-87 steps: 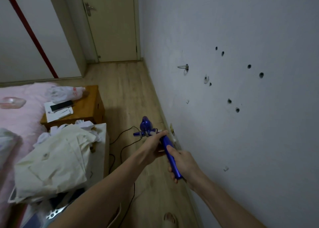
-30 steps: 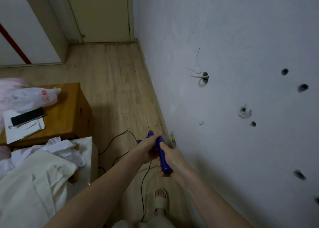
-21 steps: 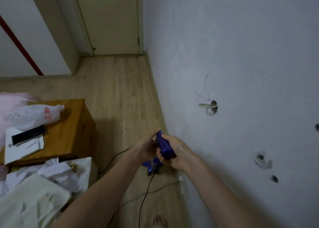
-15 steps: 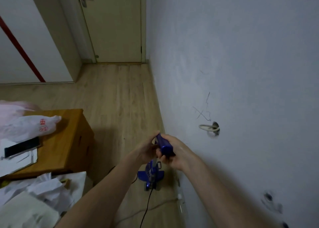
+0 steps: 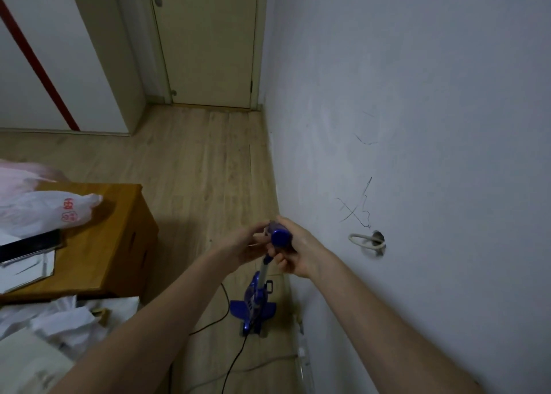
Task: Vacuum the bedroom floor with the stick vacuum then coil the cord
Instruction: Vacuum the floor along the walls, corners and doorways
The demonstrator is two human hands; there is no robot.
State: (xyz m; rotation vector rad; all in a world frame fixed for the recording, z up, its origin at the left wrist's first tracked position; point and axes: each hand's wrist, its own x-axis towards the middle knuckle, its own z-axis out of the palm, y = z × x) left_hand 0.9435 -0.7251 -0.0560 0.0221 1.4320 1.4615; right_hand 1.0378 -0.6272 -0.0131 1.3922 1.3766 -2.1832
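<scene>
- Two bare forearms come in from the bottom edge, no sleeve showing on either.
- Left hand [image 5: 249, 246]: no ring, watch or glove visible (fingers partly hidden).
- Right hand [image 5: 298, 252], at 3 o'clock of the left: likewise bare, wrist unadorned, no strap or band.

Stick vacuum [image 5: 255, 307]: deep blue body and handle, grey tube, black cord [image 5: 235, 361]. Floor [image 5: 205, 161]: light wood-grain planks. Wall [image 5: 417, 95]: pale grey-white with dark scribbles. Door [image 5: 205, 41]: cream. Surface [image 5: 119, 244]: honey-brown wood. Bag [image 5: 44, 211]: white, red print.
</scene>
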